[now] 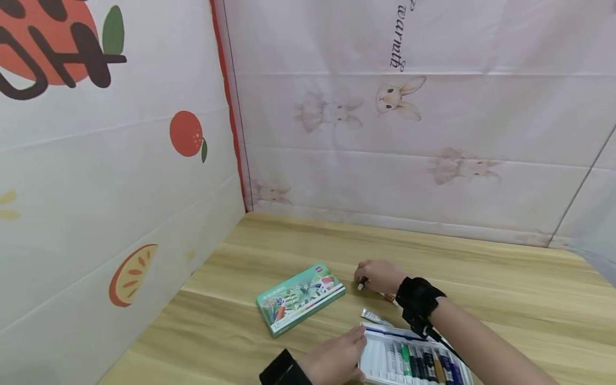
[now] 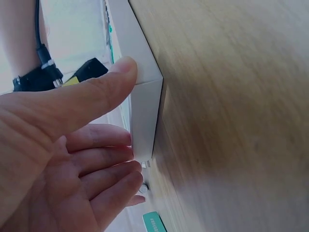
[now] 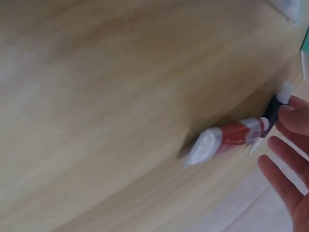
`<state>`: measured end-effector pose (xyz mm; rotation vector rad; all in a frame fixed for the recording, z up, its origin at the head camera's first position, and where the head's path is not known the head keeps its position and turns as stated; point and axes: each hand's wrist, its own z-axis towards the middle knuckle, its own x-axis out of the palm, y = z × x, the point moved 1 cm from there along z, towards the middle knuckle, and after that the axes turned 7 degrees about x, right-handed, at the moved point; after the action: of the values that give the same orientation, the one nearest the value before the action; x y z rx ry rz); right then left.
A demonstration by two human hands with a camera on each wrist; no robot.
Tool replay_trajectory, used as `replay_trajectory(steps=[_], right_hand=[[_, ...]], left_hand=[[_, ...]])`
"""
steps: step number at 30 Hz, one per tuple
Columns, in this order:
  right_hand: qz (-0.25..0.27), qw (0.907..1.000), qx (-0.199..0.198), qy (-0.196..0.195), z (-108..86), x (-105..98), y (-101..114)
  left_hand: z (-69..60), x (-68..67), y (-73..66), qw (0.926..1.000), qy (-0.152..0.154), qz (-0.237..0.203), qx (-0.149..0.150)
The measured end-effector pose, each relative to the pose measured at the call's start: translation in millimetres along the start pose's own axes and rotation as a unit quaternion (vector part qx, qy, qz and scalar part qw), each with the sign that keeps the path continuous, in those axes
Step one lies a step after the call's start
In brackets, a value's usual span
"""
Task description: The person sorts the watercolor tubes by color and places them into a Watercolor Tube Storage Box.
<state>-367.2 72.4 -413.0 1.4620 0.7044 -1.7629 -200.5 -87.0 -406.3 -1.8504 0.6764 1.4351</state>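
A white tray [image 1: 377, 355] holding a row of paint tubes lies at the table's front. My left hand [image 1: 336, 357] holds the tray's left end; in the left wrist view the thumb presses by the corner of its white wall [image 2: 146, 113], with the fingertips at the same end. Farther back, my right hand [image 1: 380, 276] pinches a dark paint tube [image 3: 273, 112] with a white cap between thumb and index finger, while the other fingers are spread. Beside it is a red and white paint tube [image 3: 234, 135]. A whitish paint tube [image 1: 375, 317] lies just behind the tray.
A green illustrated box [image 1: 300, 299] lies left of the right hand on the wood-grain table [image 1: 231, 326]. A white fruit-print sheet [image 1: 144, 198] hangs at the left and a rabbit-print sheet [image 1: 361, 187] at the back. A cable hangs from the right wristband [image 1: 418, 302].
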Motion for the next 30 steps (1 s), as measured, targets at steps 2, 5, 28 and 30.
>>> replay_trajectory(steps=[2, 5, 28, 30], right_hand=[[-0.005, 0.9997, -0.019, -0.015, -6.6, -4.8, 6.5], [0.033, 0.9986, -0.018, 0.037, -19.2, -14.3, 21.9], [-0.009, 0.9980, -0.008, 0.061, -55.6, -9.6, 27.7], [-0.033, 0.9979, -0.038, 0.041, -56.0, -11.8, 29.4]], left_hand=[[1.3, 0.4, -2.2, 0.9998, -0.009, 0.019, 0.005], [2.5, 1.9, -4.1, 0.9992, -0.019, 0.035, 0.009], [1.2, 7.1, -1.6, 0.9998, -0.008, 0.004, -0.016], [1.1, 6.4, -1.5, 0.9998, -0.006, 0.002, -0.018]])
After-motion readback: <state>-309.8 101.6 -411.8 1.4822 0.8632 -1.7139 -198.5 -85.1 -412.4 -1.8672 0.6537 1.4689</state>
